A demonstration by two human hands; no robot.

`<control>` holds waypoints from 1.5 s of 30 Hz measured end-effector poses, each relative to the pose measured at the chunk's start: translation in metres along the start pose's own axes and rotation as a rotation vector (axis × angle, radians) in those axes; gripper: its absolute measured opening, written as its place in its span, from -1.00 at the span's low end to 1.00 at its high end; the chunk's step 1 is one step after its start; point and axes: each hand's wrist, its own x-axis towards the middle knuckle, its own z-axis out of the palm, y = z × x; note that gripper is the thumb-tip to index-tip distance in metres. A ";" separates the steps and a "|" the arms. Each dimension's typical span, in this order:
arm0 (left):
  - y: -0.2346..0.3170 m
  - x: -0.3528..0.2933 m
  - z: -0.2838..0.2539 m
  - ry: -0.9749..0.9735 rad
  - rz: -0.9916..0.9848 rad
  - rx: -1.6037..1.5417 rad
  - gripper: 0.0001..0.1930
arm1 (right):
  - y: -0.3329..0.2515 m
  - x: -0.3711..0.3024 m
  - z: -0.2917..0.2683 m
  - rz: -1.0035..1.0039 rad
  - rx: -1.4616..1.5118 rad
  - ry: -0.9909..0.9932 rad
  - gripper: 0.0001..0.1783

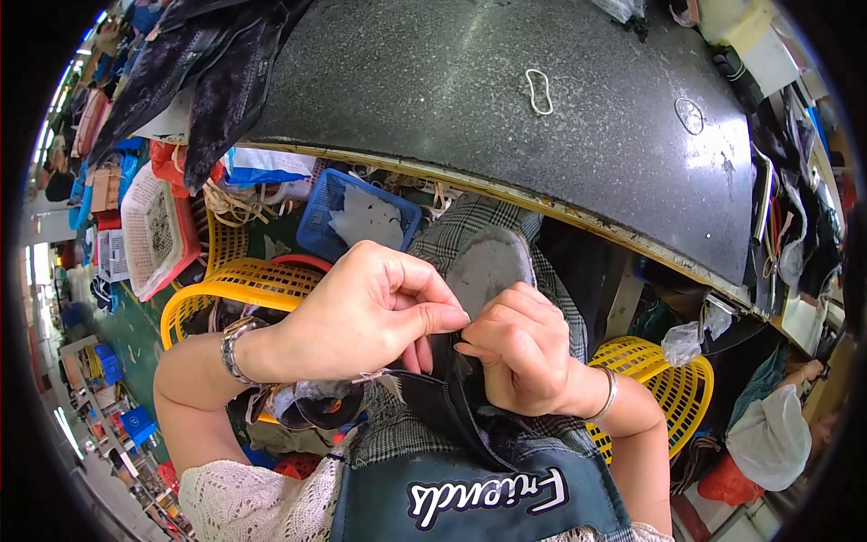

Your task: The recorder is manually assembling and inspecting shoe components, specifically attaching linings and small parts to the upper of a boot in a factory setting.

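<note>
Across my lap lies a black shoe upper (424, 397) with a grey sole-shaped end (488, 267) pointing toward the table. My right hand (522, 354) is closed around the upper just below that grey end. Beside it, my left hand (370, 312) makes a pinch, its thumb and forefinger meeting at the upper's edge near my right thumb. Whatever lies between those fingertips is too small to make out. The lower part of the upper folds open over my dark green apron (379, 506).
A black-topped table (406, 99) spans the far side, carrying a pale rubber band (539, 92), a dark band (690, 116) and black shoe pieces (230, 90). Yellow baskets (237, 275) flank my lap. Farther left stand a blue basket (323, 212) and a white-and-pink crate (155, 230).
</note>
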 end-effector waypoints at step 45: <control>-0.044 0.049 0.057 0.544 0.797 0.534 -0.54 | 0.006 0.073 -0.112 0.181 -0.238 0.040 -0.47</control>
